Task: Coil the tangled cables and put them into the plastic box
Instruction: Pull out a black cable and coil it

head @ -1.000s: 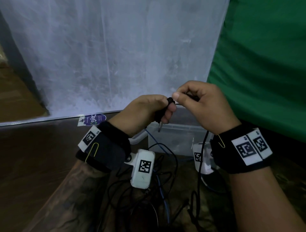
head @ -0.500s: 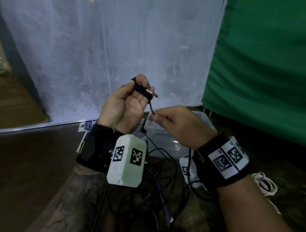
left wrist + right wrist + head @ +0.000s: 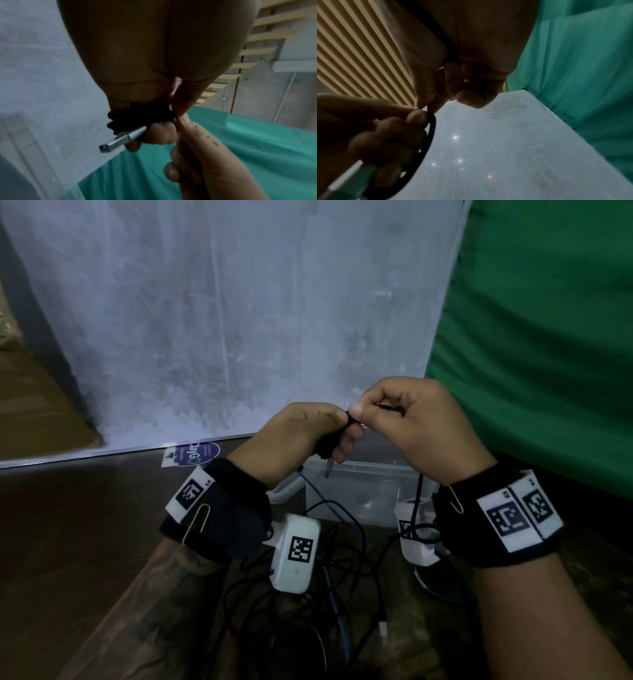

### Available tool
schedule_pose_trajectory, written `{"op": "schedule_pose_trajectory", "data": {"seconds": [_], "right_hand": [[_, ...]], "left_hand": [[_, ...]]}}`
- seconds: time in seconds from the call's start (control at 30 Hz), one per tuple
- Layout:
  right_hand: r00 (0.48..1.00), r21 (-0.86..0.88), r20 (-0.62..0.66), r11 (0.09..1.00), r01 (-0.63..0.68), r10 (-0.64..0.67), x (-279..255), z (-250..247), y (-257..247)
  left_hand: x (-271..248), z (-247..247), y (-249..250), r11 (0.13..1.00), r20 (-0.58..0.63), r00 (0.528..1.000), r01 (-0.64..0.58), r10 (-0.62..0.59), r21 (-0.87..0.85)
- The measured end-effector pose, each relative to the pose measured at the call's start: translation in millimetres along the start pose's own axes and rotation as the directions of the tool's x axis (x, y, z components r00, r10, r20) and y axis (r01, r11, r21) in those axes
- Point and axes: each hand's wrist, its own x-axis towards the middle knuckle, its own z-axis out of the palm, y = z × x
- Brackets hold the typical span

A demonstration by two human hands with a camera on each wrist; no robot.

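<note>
My left hand (image 3: 329, 436) grips a small black cable coil (image 3: 327, 445) wound around its fingers; the coil (image 3: 137, 120) shows several turns, and a silver USB plug (image 3: 120, 140) sticks out below. My right hand (image 3: 387, 412) pinches the same black cable (image 3: 418, 501) right beside the left fingers; the cable hangs down past the right wrist to the floor. In the right wrist view the cable loop (image 3: 429, 134) arcs past the left fingers. The clear plastic box (image 3: 359, 491) stands open just below and behind both hands.
A tangle of black and blue cables (image 3: 335, 594) lies on the dark floor beneath my wrists. A white sheet (image 3: 239, 320) hangs behind, a green cloth (image 3: 548, 337) at the right. A round sticker (image 3: 195, 453) sits at the sheet's base.
Half a second ago the left hand was raised palm-up with the right hand lower, pulling cable. Now both hands are back together and the plug points down again.
</note>
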Motion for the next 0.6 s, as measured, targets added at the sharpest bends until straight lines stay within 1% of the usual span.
{"op": "schedule_pose_trajectory", "data": {"seconds": [0.07,0.13,0.2,0.27,0.3,0.37,0.43,0.47,0.5,0.57,0.6], "right_hand": [[1.000,0.024,-0.026,1.000,-0.003,0.004,0.0,2.0,1.8],[0.999,0.028,-0.052,1.000,0.001,0.000,0.9,6.8,3.6],[0.997,0.044,-0.074,0.999,0.009,-0.006,1.9,11.7,4.6],[0.998,0.048,-0.061,0.999,0.022,-0.019,1.6,17.0,4.9],[0.999,0.046,-0.043,0.999,0.015,-0.013,0.8,20.2,4.3],[0.999,0.048,0.010,0.998,-0.036,0.036,-1.1,27.9,6.2],[0.993,0.038,0.098,0.997,-0.063,0.059,-3.3,34.8,4.7],[0.988,0.013,0.148,0.999,-0.047,0.044,-3.9,39.0,3.0],[0.981,-0.026,0.193,0.999,-0.020,0.025,-4.1,41.8,0.0],[0.965,-0.095,0.262,0.995,0.015,0.011,-3.6,43.9,-4.1],[0.955,-0.107,0.294,0.994,-0.003,0.034,-3.7,42.8,-5.5]], "left_hand": [[-0.4,-3.1,-0.4,0.992,0.033,0.999,0.035,-0.032,-0.124],[-0.1,-7.5,0.1,0.950,0.085,0.995,0.077,-0.054,-0.302],[-0.7,-10.5,2.8,0.873,0.157,0.986,0.122,-0.052,-0.472],[-0.8,-12.3,7.3,0.749,0.162,0.986,0.144,-0.049,-0.647],[-0.5,-14.2,9.9,0.668,0.133,0.990,0.124,-0.038,-0.733],[1.4,-21.1,13.3,0.532,0.037,0.999,0.025,0.013,-0.847],[4.4,-26.8,13.7,0.458,-0.081,0.996,-0.086,0.031,-0.885],[6.5,-28.4,11.7,0.442,-0.146,0.989,-0.137,0.014,-0.886],[7.9,-29.3,8.5,0.447,-0.211,0.977,-0.187,-0.005,-0.875],[10.2,-29.7,2.3,0.505,-0.316,0.949,-0.265,-0.016,-0.822],[11.5,-30.1,0.2,0.531,-0.357,0.934,-0.295,-0.014,-0.794]]}}
